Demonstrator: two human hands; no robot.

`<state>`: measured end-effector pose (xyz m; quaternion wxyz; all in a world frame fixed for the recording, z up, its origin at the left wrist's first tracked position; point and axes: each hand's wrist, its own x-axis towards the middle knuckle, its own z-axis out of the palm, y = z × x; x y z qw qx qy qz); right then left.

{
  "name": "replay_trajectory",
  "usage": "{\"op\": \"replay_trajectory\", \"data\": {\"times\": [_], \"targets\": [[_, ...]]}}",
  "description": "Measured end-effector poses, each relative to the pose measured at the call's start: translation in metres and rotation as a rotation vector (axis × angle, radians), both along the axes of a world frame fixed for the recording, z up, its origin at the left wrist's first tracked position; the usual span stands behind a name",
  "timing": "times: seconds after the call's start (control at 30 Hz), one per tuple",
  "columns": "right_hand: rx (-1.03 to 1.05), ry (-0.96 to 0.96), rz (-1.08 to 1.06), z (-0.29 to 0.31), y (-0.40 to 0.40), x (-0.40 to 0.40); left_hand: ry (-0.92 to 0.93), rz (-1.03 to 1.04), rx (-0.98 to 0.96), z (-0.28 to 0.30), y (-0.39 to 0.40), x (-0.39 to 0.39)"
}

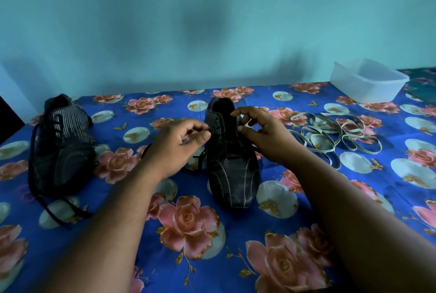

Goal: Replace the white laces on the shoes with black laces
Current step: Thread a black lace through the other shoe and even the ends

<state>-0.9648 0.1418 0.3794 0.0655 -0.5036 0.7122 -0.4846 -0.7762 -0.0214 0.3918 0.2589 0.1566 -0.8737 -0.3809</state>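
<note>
A black-laced shoe (62, 148) rests at the worktop's (306, 203) left. At centre, the left hand (179, 145) and right hand (264, 134) each pinch black lace (200, 159) at the second shoe (232, 174). White laces (330, 135) lie piled right, near a plastic container (368, 81).

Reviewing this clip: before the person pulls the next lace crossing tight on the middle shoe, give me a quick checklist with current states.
1. Old white laces out of the shoes, piled on the cloth to the right: ok.
2. Left shoe already carries a black lace: ok.
3. Middle shoe stands steady on the tablecloth: ok.
4. Left hand pinches the black lace: ok.
5. Right hand grips the lace at the eyelets: cannot tell.
6. Lace ends even: cannot tell.
</note>
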Motion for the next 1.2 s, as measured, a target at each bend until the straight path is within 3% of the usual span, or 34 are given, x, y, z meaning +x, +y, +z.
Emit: {"op": "replay_trajectory", "data": {"times": [0.3, 0.43, 0.6, 0.67, 0.8, 0.9, 1.1, 1.2], "targets": [[0.001, -0.004, 0.011, 0.001, 0.001, 0.0, 0.012, 0.021, -0.201, -0.006, -0.009, -0.002], [-0.007, -0.056, 0.033, 0.001, 0.001, -0.001, -0.074, 0.333, -0.405, -0.006, -0.027, 0.007], [-0.002, -0.068, 0.033, 0.002, 0.002, 0.0, -0.236, 0.706, -0.421, -0.004, -0.045, 0.017], [0.005, -0.078, 0.035, 0.002, 0.002, 0.001, -0.238, 0.656, -0.445, -0.009, -0.046, 0.015], [0.006, -0.059, 0.032, 0.003, 0.002, 0.004, -0.049, 0.145, -0.234, -0.01, -0.026, 0.003], [0.013, -0.047, 0.026, 0.004, 0.003, 0.003, -0.022, -0.033, -0.148, -0.008, -0.006, -0.003], [-0.004, -0.105, 0.033, 0.003, 0.0, 0.002, -0.011, -0.03, -0.145, -0.008, -0.011, -0.002], [-0.006, -0.11, 0.018, 0.002, -0.001, 0.0, -0.035, 0.206, -0.292, -0.007, -0.028, 0.005]]}}
